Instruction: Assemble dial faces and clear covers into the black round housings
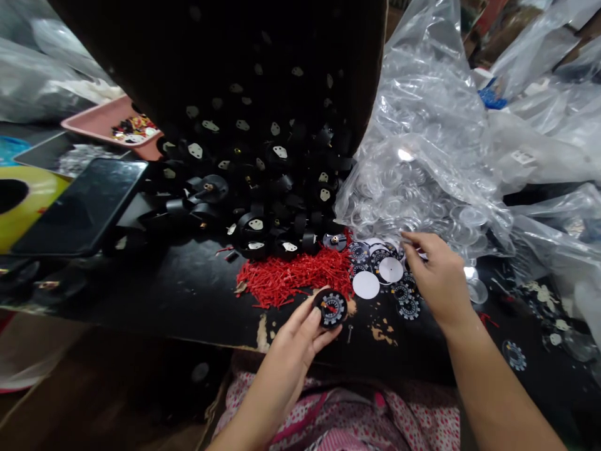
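Note:
My left hand [300, 335] grips a small round black gauge [330, 307] with a printed dial and a red needle, held just above the black table's front edge. My right hand [434, 275] reaches to the foot of a clear plastic bag [422, 156] of transparent round covers, its fingers pinched together at the covers; what they hold is too small to make out. Between my hands lie several printed dial discs [375, 269], some face down and white. A heap of small red needles [291, 275] lies left of the discs.
A pile of black gauge housings [263, 181] spills from a dark box at the back. A black phone [79, 207] lies at the left, beside a pink tray [107, 122]. More plastic bags [539, 125] crowd the right. Loose dials [514, 354] lie at the right.

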`<action>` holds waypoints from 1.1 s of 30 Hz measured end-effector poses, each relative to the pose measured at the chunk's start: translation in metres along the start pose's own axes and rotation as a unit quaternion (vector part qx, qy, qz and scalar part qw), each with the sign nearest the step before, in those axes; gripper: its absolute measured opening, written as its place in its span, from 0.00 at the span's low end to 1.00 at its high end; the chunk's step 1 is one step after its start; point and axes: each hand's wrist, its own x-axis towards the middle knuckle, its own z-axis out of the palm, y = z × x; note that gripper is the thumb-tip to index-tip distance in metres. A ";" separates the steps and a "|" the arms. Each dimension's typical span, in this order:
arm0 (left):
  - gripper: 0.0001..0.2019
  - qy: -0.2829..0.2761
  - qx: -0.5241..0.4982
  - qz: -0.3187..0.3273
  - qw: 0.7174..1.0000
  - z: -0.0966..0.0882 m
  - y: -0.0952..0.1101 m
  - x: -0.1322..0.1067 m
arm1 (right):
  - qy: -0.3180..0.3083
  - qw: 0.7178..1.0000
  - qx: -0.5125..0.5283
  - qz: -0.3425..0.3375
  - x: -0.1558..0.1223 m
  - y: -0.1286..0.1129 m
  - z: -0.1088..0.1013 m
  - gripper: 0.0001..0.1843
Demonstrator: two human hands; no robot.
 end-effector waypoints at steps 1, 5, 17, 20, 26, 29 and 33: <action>0.16 -0.013 -0.020 -0.023 0.999 0.002 0.001 0.001 | 0.010 0.999 0.026 -0.016 -0.008 -0.012 -0.002 0.12; 0.14 -0.016 -0.079 -0.071 0.994 0.007 0.005 0.004 | -0.069 0.981 0.132 -0.127 -0.042 -0.060 -0.001 0.13; 0.20 -0.067 0.176 0.083 0.979 0.003 -0.006 -0.002 | -0.165 0.969 0.180 0.024 -0.037 -0.084 0.003 0.19; 0.19 -0.087 0.197 0.089 0.972 0.002 -0.011 -0.002 | -0.124 0.984 0.127 0.003 -0.038 -0.087 0.014 0.23; 0.17 -0.082 0.202 0.102 0.970 0.007 -0.005 -0.001 | -0.088 0.981 0.172 -0.009 -0.043 -0.090 0.025 0.22; 0.17 -0.083 0.245 0.084 0.962 -0.018 0.003 -0.019 | -0.167 0.956 0.242 0.005 -0.045 -0.089 0.020 0.21; 0.17 0.079 0.354 0.101 0.926 -0.095 0.009 -0.061 | -0.255 0.914 0.314 0.041 -0.049 -0.081 0.012 0.18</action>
